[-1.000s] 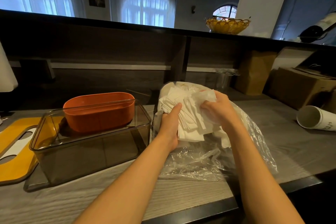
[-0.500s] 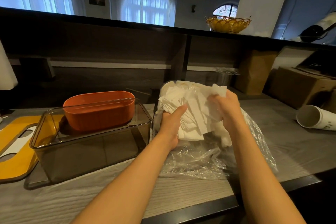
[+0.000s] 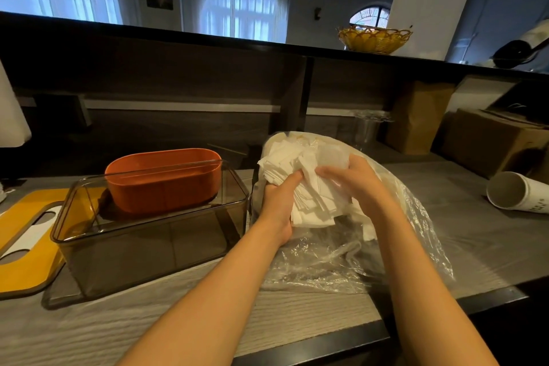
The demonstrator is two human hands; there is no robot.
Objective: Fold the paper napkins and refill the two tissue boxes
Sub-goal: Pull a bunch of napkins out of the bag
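Both hands on the napkin stack (image 3: 309,187) atop the plastic bag (image 3: 371,252), right of the clear tissue box (image 3: 154,235): left hand (image 3: 279,202) grips its left edge, right hand (image 3: 356,184) curls over the top.

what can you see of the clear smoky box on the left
The smoky box is a see-through rectangular tub of brown-tinted plastic with rounded corners and an open top. It stands upright on the grey wood-grain counter, left of the plastic bag of napkins. No napkins show inside it. The orange oval tub sits just behind it, seen through its walls, and a yellow lid lies at its left. Neither hand touches it.
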